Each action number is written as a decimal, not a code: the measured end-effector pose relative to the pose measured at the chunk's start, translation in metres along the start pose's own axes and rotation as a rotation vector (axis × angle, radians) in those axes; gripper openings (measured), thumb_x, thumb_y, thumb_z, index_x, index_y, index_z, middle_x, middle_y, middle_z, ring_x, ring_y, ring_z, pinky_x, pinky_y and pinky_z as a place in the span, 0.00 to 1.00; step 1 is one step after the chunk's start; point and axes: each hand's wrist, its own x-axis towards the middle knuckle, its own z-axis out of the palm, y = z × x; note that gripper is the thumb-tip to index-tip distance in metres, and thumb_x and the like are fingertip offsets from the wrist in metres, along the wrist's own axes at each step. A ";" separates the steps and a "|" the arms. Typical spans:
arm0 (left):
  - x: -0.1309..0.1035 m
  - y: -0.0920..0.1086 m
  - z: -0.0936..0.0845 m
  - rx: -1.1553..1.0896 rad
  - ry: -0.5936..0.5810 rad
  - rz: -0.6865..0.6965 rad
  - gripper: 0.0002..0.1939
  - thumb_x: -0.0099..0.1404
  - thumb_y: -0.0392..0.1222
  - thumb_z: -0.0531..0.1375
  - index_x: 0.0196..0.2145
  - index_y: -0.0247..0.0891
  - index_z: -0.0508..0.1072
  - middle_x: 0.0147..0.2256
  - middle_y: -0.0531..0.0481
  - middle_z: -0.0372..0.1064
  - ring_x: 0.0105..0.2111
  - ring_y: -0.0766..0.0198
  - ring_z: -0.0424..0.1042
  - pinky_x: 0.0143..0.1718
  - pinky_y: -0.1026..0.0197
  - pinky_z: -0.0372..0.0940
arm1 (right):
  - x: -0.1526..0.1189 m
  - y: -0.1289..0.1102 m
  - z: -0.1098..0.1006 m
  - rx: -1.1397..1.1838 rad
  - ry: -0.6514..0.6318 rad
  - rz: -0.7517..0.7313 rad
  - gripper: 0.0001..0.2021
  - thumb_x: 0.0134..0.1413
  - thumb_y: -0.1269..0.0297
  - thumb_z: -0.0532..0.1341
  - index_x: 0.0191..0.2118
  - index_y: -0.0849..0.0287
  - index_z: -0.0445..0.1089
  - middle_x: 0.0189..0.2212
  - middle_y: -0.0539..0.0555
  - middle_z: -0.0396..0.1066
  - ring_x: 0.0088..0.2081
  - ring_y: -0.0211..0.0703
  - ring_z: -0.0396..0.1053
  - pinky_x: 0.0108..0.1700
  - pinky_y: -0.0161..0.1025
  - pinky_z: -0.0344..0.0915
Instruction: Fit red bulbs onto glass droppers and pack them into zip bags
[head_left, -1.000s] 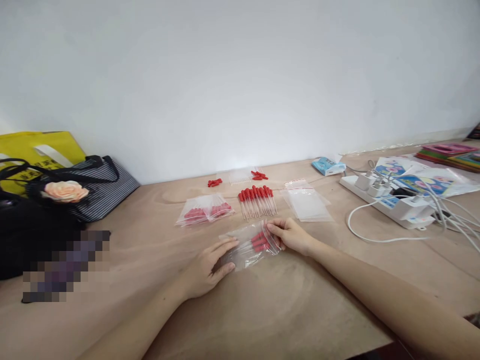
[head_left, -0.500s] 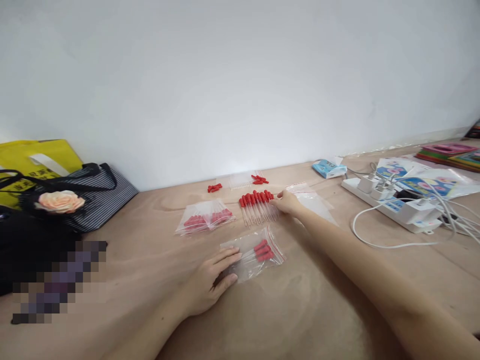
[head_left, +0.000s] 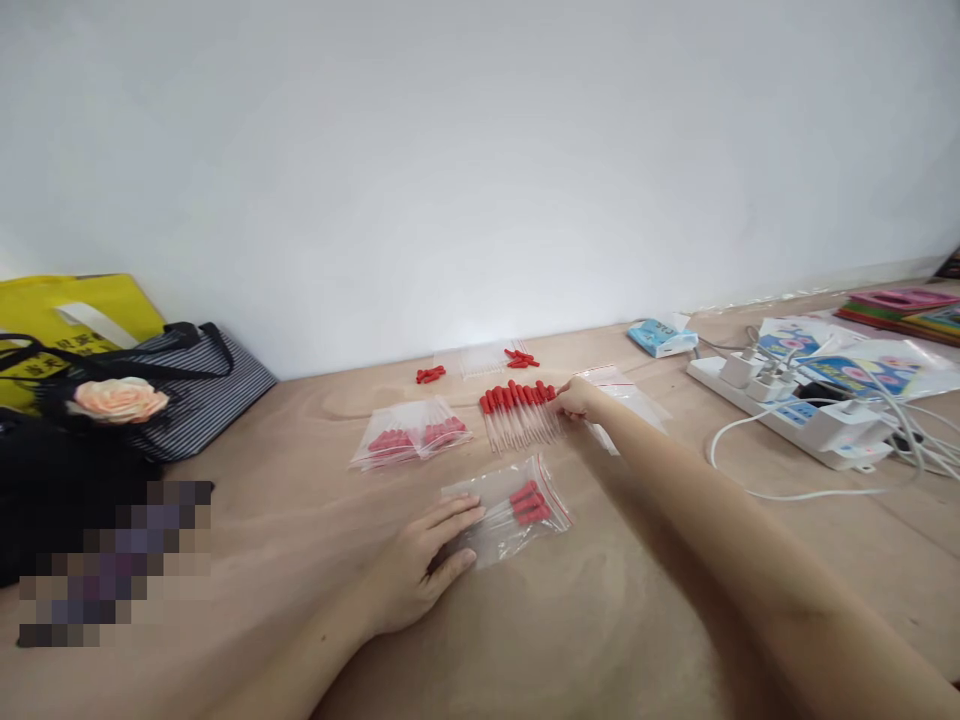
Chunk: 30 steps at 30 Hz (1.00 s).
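My left hand [head_left: 427,560] lies flat with its fingers on the left end of a clear zip bag [head_left: 491,545]. Inside that bag are several droppers [head_left: 529,502] with red rubber bulbs. Farther off, a row of glass-clear droppers [head_left: 517,420] lies side by side, red bulbs toward the wall. My right hand [head_left: 580,398] pinches at the bulb of a dropper at the row's right end; its fingertips are partly hidden. Left of the row, stacked zip bags [head_left: 412,435] hold more red-bulbed droppers. An open-looking flat zip bag [head_left: 634,400] lies beyond my right wrist.
Loose red bulbs [head_left: 430,375] and a second small pile of bulbs [head_left: 522,358] lie near the wall, with thin clear tubes [head_left: 480,362] between. A white power strip [head_left: 780,410] with cables and a blue packet [head_left: 661,337] stand right. A striped bag [head_left: 217,385] is left.
My right hand has shifted slightly to the right at the end of the dropper row, its fingers more curled. My left hand stays in place on the zip bag.
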 end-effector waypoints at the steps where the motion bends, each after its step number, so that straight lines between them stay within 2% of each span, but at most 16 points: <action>1: 0.000 0.001 0.000 -0.002 0.002 0.001 0.20 0.63 0.43 0.50 0.54 0.44 0.59 0.55 0.49 0.56 0.55 0.58 0.54 0.55 0.49 0.52 | 0.000 0.001 0.000 0.015 0.001 -0.003 0.08 0.33 0.75 0.62 0.18 0.62 0.60 0.08 0.42 0.49 0.12 0.28 0.47 0.14 0.29 0.43; 5: 0.000 0.001 -0.001 -0.018 0.009 -0.001 0.20 0.63 0.43 0.50 0.54 0.45 0.60 0.55 0.50 0.57 0.55 0.58 0.55 0.55 0.49 0.53 | -0.007 0.001 -0.004 0.085 0.010 -0.033 0.05 0.37 0.74 0.60 0.25 0.65 0.64 0.08 0.42 0.48 0.12 0.28 0.47 0.14 0.29 0.43; 7: -0.001 0.001 -0.001 -0.013 0.006 -0.005 0.20 0.64 0.44 0.49 0.54 0.45 0.60 0.55 0.50 0.56 0.55 0.58 0.55 0.55 0.49 0.53 | -0.016 0.002 -0.010 0.132 0.019 -0.067 0.12 0.39 0.73 0.59 0.35 0.68 0.64 0.10 0.42 0.51 0.13 0.29 0.50 0.14 0.29 0.46; 10: -0.001 0.000 -0.001 -0.002 0.002 -0.006 0.20 0.64 0.43 0.49 0.54 0.45 0.60 0.55 0.50 0.57 0.55 0.57 0.54 0.55 0.48 0.52 | -0.038 0.009 -0.018 0.197 0.020 -0.132 0.25 0.43 0.74 0.54 0.51 0.66 0.52 0.13 0.42 0.55 0.14 0.31 0.56 0.16 0.28 0.52; 13: -0.001 -0.001 0.000 -0.001 0.003 -0.001 0.20 0.64 0.43 0.49 0.54 0.45 0.60 0.55 0.50 0.56 0.55 0.57 0.55 0.55 0.48 0.52 | -0.065 0.022 -0.017 0.264 -0.027 -0.215 0.32 0.46 0.72 0.51 0.57 0.60 0.37 0.14 0.40 0.56 0.15 0.33 0.59 0.18 0.29 0.56; 15: -0.001 -0.002 0.000 -0.001 0.005 0.003 0.20 0.64 0.44 0.49 0.54 0.45 0.59 0.55 0.50 0.56 0.55 0.57 0.55 0.55 0.49 0.52 | -0.080 0.030 -0.008 0.413 -0.034 -0.309 0.34 0.46 0.69 0.53 0.57 0.58 0.33 0.16 0.40 0.58 0.16 0.33 0.61 0.19 0.30 0.59; 18: -0.001 -0.002 0.001 0.006 0.003 0.008 0.20 0.64 0.44 0.49 0.54 0.46 0.59 0.56 0.50 0.55 0.55 0.57 0.54 0.55 0.50 0.52 | -0.096 0.037 0.010 0.634 0.034 -0.372 0.30 0.45 0.64 0.55 0.52 0.56 0.38 0.20 0.41 0.59 0.18 0.34 0.63 0.22 0.33 0.64; 20: -0.001 -0.001 0.001 0.010 0.009 -0.007 0.22 0.64 0.45 0.49 0.56 0.45 0.56 0.56 0.50 0.55 0.55 0.57 0.55 0.54 0.50 0.53 | -0.103 0.038 0.021 0.724 0.036 -0.385 0.26 0.46 0.60 0.56 0.48 0.55 0.41 0.22 0.42 0.60 0.20 0.34 0.65 0.25 0.35 0.66; 23: -0.003 0.000 0.002 0.004 0.029 -0.038 0.25 0.64 0.45 0.49 0.58 0.45 0.49 0.56 0.48 0.54 0.54 0.58 0.56 0.53 0.51 0.55 | -0.112 0.037 0.030 0.801 -0.031 -0.387 0.19 0.49 0.58 0.54 0.43 0.54 0.44 0.24 0.44 0.62 0.22 0.35 0.66 0.28 0.37 0.67; 27: -0.004 -0.001 0.003 -0.005 0.048 -0.031 0.26 0.64 0.45 0.49 0.58 0.46 0.48 0.56 0.49 0.54 0.53 0.56 0.57 0.53 0.52 0.56 | -0.119 0.037 0.033 0.847 -0.178 -0.316 0.12 0.51 0.59 0.53 0.39 0.54 0.48 0.24 0.45 0.63 0.23 0.33 0.67 0.30 0.36 0.68; 30: -0.004 -0.003 0.005 -0.006 0.057 -0.023 0.26 0.64 0.45 0.50 0.58 0.46 0.47 0.57 0.49 0.53 0.54 0.56 0.57 0.53 0.51 0.55 | -0.121 0.039 0.034 0.823 -0.268 -0.280 0.12 0.47 0.61 0.57 0.35 0.56 0.52 0.25 0.44 0.63 0.20 0.30 0.66 0.24 0.32 0.66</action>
